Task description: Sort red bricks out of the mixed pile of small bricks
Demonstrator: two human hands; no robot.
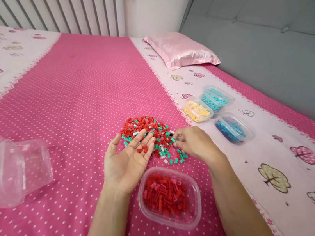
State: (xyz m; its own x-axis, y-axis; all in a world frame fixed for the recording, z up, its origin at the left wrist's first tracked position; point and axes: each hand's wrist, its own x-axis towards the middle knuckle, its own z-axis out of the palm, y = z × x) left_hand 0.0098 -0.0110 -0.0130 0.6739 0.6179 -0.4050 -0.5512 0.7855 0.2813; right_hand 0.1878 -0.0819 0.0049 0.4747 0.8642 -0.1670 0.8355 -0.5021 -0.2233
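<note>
Palm up, your left hand (127, 162) balances small red plastic bricks (144, 148), fingers unclenched | right hand (195, 142) at red-green-white plastic brick pile (161, 135) on pink dotted bedspread (96, 83), grip: can't tell | left tilt could spill those reds

- Up top, the head-worn camera looks forward and down, both forearms (109, 220) running in from the bottom edge.
- Close range here: the left hand (123, 164), right hand (195, 142) and brick pile (158, 127) sit around mid-picture!
- And it's a wide sweep, out over the pink bedsheet (87, 85) to the slatted panel (79, 11) beyond, the grey padded backrest (264, 19) filling the upper right.
</note>
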